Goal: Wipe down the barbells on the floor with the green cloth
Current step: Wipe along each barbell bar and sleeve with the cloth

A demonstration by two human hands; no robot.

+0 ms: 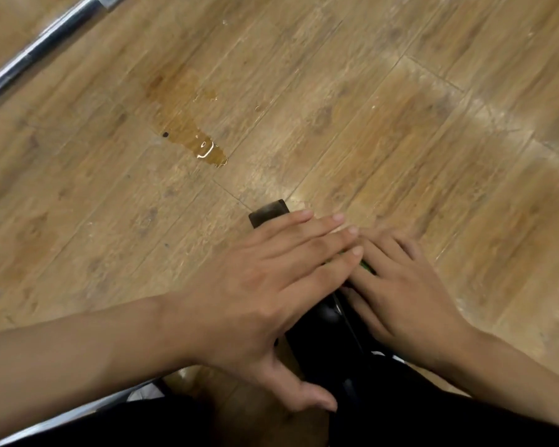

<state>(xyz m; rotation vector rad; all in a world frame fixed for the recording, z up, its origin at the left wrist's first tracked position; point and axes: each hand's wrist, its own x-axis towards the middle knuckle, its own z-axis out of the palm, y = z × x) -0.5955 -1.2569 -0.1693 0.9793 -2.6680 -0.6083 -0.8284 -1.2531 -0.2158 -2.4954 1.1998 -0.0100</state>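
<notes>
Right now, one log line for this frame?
left hand flat over right hand | green cloth sliver between them | black object beneath | chrome barbell untouched | wet patch ahead

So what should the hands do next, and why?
Probably slide the cloth forward along the dark bar to its tip. The left hand and right hand lie flat over the cloth, and the bar's tip pokes out past the fingertips, not yet covered.

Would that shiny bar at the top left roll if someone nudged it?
Probably rolls: the bar looks round, lying on flat floor. Likely stiff and heavy, being metal. Its polished surface may feel slippery.
</notes>
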